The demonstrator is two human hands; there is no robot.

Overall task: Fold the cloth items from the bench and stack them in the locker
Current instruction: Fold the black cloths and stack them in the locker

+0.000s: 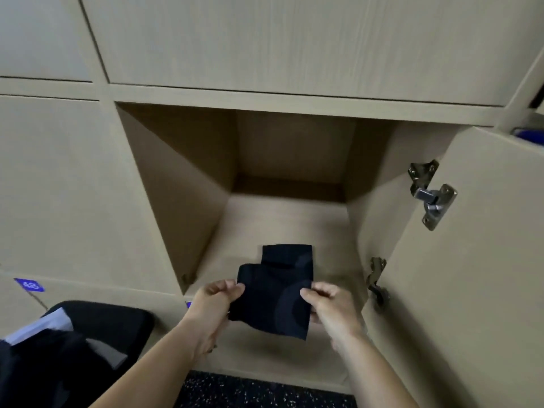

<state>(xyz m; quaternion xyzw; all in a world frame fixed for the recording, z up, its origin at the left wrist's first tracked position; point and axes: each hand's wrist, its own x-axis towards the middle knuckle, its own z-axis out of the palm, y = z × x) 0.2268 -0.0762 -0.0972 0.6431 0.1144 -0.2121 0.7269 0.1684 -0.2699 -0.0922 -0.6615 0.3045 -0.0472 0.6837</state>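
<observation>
Black, folded cloth [273,298] hung at the mouth of the locker [282,219], just above its floor and not yet set down. We saw the left hand [216,303] pinching its left edge and the right hand [328,304] pinching its right edge, 2 grips in all. The locker's door [471,275] stood open to the right of the opening. More cloth items [59,357] lay on the bench [117,318] left of the locker. We judged the risk plain: the upper flap looked loose, so an uneven release could let the fold spring open, or the cloth could land askew near the locker's front lip and slide out.
</observation>
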